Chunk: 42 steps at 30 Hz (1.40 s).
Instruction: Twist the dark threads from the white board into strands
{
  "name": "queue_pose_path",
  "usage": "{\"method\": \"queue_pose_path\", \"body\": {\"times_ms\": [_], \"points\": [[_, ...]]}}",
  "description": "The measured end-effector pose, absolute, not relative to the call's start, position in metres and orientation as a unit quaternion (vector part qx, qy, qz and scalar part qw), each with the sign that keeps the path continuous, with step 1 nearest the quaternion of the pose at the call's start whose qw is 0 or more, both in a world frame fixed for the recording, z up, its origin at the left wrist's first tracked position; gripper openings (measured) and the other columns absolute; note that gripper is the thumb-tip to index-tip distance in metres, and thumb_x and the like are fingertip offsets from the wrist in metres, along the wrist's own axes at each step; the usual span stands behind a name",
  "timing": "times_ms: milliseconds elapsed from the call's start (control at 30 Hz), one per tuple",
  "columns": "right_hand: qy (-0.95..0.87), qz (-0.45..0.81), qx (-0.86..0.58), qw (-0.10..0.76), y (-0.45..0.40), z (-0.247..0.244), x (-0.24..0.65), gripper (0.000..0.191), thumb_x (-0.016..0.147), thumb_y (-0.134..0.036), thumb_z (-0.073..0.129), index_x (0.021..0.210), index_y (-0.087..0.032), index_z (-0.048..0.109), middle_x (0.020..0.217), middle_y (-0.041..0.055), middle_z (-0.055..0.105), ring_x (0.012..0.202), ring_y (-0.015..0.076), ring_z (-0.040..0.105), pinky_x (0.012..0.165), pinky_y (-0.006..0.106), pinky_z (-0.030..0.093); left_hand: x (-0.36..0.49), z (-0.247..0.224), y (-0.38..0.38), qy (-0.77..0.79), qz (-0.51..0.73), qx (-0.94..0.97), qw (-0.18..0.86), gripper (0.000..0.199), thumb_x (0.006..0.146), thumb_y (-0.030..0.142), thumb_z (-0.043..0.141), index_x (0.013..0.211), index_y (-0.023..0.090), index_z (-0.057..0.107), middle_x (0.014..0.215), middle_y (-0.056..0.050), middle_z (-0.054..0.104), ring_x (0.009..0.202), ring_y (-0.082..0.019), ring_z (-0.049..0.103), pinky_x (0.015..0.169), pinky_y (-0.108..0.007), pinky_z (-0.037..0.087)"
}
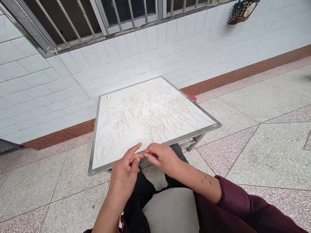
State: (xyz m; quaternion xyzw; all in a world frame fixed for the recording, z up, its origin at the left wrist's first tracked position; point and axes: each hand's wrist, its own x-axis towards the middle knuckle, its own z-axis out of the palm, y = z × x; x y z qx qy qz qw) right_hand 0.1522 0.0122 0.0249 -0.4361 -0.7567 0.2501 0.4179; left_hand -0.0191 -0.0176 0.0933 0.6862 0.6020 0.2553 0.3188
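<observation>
My left hand [126,165] and my right hand [162,157] meet just over the near edge of the white table [136,89]. Between their fingertips runs a thin wire [145,154], pinched by both hands. The left thumb and a finger press together, while another left finger points up toward the tabletop. On the right, the fingers are curled into a pinch. Many thin dark looped wires [139,114] lie spread over the tabletop, along with several straighter or bent pieces [115,113] at the left.
A small white and red object [108,97] sits at the table's far left corner. Behind the table stands a tiled wall [145,42] with barred windows. A dark basket [243,12] hangs at the upper right. Something red [191,97] shows behind the table's right edge.
</observation>
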Motion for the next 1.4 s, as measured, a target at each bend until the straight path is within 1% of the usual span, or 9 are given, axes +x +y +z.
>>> {"method": "queue_pose_path", "body": {"times_ms": [233,433,633,867,933,1033,1133,1233,1400], "points": [[-0.748,0.294,-0.436,0.404,0.013,0.025,0.153,0.012,0.088,-0.010,0.055,0.082,-0.020,0.058,0.074,-0.0022,0.061,0.066,0.0110,0.053,0.060,0.021,0.036,-0.023,0.091,-0.014,0.587,0.259,0.663,0.385,0.043,0.093,0.038,0.049,0.135,0.032,0.054,0.107,-0.002,0.075,0.062,-0.014,0.060,0.070,-0.032,0.049],[-0.752,0.322,-0.422,0.392,0.018,0.031,0.162,0.012,0.094,-0.017,0.055,0.084,-0.020,0.061,0.073,-0.0028,0.058,0.067,0.0113,0.052,0.062,0.021,0.038,-0.036,0.104,-0.012,0.563,0.282,0.623,0.464,0.056,0.092,0.043,0.050,0.144,0.024,0.043,0.108,-0.009,0.074,0.063,-0.014,0.059,0.058,-0.028,0.049],[-0.779,0.290,-0.394,0.391,0.019,0.030,0.161,0.011,0.094,-0.017,0.054,0.087,-0.020,0.063,0.079,0.0001,0.062,0.073,0.0131,0.056,0.067,0.023,0.041,-0.042,0.108,-0.010,0.563,0.297,0.614,0.468,0.055,0.090,0.045,0.053,0.140,0.022,0.048,0.105,-0.008,0.073,0.069,-0.015,0.063,0.066,-0.030,0.053],[-0.780,0.278,-0.395,0.397,0.013,0.031,0.153,0.013,0.091,-0.013,0.053,0.086,-0.019,0.064,0.079,0.0010,0.064,0.069,0.0125,0.056,0.063,0.023,0.040,-0.024,0.093,-0.008,0.556,0.301,0.635,0.444,0.043,0.085,0.032,0.060,0.127,0.025,0.061,0.078,0.001,0.069,0.070,-0.015,0.062,0.069,-0.029,0.052],[-0.772,0.315,-0.399,0.382,0.011,0.035,0.154,0.010,0.090,-0.016,0.057,0.094,-0.020,0.065,0.080,0.0001,0.063,0.067,0.0118,0.055,0.062,0.023,0.040,-0.025,0.093,-0.007,0.558,0.311,0.635,0.435,0.044,0.085,0.030,0.059,0.129,0.025,0.059,0.078,0.002,0.068,0.068,-0.015,0.061,0.065,-0.028,0.051],[-0.738,0.404,-0.408,0.355,0.010,0.041,0.155,0.020,0.087,-0.021,0.064,0.107,-0.022,0.063,0.079,-0.0026,0.061,0.062,0.0101,0.054,0.059,0.022,0.041,-0.030,0.096,-0.007,0.567,0.314,0.632,0.426,0.046,0.085,0.028,0.057,0.131,0.023,0.058,0.079,0.001,0.070,0.064,-0.014,0.058,0.061,-0.026,0.048],[-0.712,0.439,-0.412,0.360,0.010,0.041,0.156,0.017,0.087,-0.022,0.064,0.103,-0.022,0.064,0.076,-0.0036,0.060,0.061,0.0096,0.053,0.058,0.021,0.040,-0.032,0.098,-0.007,0.574,0.301,0.632,0.425,0.046,0.086,0.029,0.056,0.132,0.024,0.057,0.088,-0.001,0.073,0.062,-0.013,0.057,0.059,-0.026,0.046],[-0.718,0.420,-0.403,0.381,0.010,0.038,0.155,0.015,0.088,-0.018,0.061,0.101,-0.023,0.067,0.077,-0.0027,0.059,0.065,0.0101,0.053,0.059,0.022,0.040,-0.031,0.095,-0.007,0.572,0.292,0.641,0.420,0.046,0.088,0.033,0.056,0.133,0.026,0.055,0.095,-0.002,0.074,0.065,-0.014,0.059,0.063,-0.028,0.049],[-0.696,0.444,-0.390,0.407,0.007,0.032,0.151,0.017,0.088,-0.018,0.061,0.104,-0.024,0.065,0.080,-0.0024,0.064,0.066,0.0107,0.056,0.061,0.022,0.041,-0.026,0.089,-0.005,0.571,0.308,0.644,0.406,0.044,0.087,0.036,0.059,0.130,0.025,0.059,0.085,-0.001,0.073,0.075,-0.017,0.064,0.076,-0.032,0.052]]}}
